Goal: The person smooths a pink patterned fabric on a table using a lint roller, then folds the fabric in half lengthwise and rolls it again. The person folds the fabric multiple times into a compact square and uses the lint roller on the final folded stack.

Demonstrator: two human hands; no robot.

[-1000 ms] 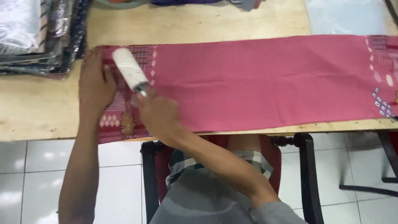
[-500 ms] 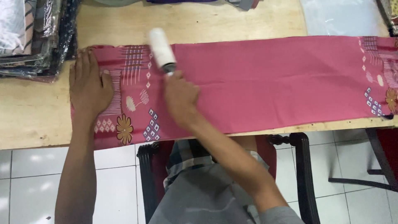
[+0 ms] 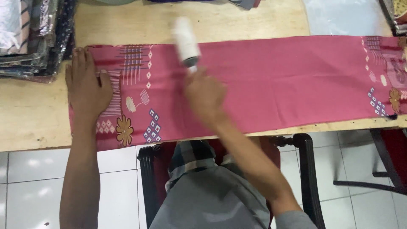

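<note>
Fingers (image 3: 80,63) of the left hand (image 3: 87,91) lie flat and slightly spread, pressing down the patterned end of one long pink cloth (image 3: 271,80) that stretches across a wooden table (image 3: 34,118). Fingers of the right hand (image 3: 205,95) are curled around the handle of one white lint roller (image 3: 186,42), though motion blur hides their exact grip; the roller head sits just beyond the fingertips, resting on the cloth near its far edge. The cloth looks thin, soft and light, likely to wrinkle or slide on the smooth wood unless it is pinned flat, so a flat palm near the end seems the best hold. The roller looks light and rigid, best held by its narrow handle rather than its sticky drum. Beyond the left fingertips, at the table's corner, sits one stack of folded fabrics in clear wrapping (image 3: 29,38). Far to the right of the right hand lies one clear plastic sheet (image 3: 343,17). Below the table edge, one dark chair (image 3: 305,169) stands on a pale tiled floor (image 3: 29,182).
</note>
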